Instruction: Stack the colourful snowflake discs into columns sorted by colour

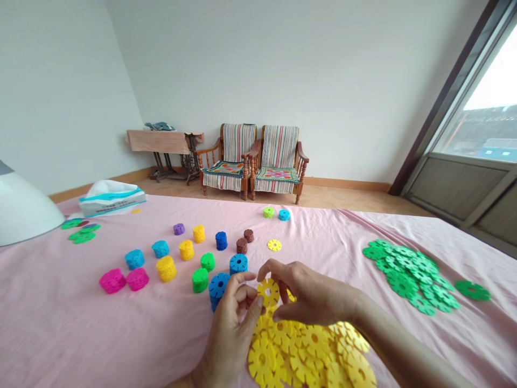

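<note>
A yellow notched plastic disc (269, 292) with a central hole stands tilted between my two hands, facing me. The thumb and curled fingers of my left hand (232, 320) close on its left edge. My right hand (309, 293) arches over from the right, its index fingertip at the disc's upper edge and its other fingers curled. A bit of yellow shows behind those fingers, partly hidden. Below both hands spreads a loose pile of yellow discs (315, 345). Just left of my left hand stand two blue disc stacks, the nearer one (218, 288) partly covered by it.
Short stacks of pink (113, 281), yellow (166, 268), green (200, 281) and brown discs (241, 246) stand on the pink cloth. A loose green pile (412, 275) lies right. A tissue pack (113, 199) and a white rounded object (26, 210) are left.
</note>
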Motion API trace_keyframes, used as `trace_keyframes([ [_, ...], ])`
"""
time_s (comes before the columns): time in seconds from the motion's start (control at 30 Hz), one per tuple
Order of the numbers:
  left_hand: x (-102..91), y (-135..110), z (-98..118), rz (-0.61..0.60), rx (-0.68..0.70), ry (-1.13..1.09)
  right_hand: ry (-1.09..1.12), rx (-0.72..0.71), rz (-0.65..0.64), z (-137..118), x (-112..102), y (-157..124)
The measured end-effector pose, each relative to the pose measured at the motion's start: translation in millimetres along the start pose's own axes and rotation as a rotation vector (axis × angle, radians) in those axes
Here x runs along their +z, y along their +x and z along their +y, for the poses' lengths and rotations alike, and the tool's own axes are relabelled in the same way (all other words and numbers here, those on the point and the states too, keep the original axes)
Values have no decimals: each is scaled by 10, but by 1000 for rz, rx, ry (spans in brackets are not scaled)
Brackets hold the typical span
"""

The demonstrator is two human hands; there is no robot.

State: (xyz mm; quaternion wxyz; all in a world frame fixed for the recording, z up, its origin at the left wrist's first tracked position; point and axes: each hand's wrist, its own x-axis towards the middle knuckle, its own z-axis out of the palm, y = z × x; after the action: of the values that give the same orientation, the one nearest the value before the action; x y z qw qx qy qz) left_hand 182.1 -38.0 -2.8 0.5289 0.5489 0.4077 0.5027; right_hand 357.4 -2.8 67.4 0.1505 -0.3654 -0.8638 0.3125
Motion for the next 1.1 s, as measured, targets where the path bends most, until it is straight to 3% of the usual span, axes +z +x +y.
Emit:
trace_keyframes([
  [0.17,21,3,65,16,-38,-90,-58,-7,18,-114,-19,-17],
  [0.3,19,-6,79,58,-25,-64,-34,15,69,42,-67,20],
  [0.37,12,-13,67,82,-19,-20,-7,56,198,254,-94,93],
  [0.43,4,-17,50,88,-19,17,-10,161,418,520,-114,207],
  [0.53,-2,-14,33,73,0,49,-20,301,558,884,-121,410],
  [0.7,3,-5,40,59,14,50,-88,412,567,1146,-49,666],
  [1.1,16,-12,77,60,-13,59,-174,497,544,1287,90,794],
])
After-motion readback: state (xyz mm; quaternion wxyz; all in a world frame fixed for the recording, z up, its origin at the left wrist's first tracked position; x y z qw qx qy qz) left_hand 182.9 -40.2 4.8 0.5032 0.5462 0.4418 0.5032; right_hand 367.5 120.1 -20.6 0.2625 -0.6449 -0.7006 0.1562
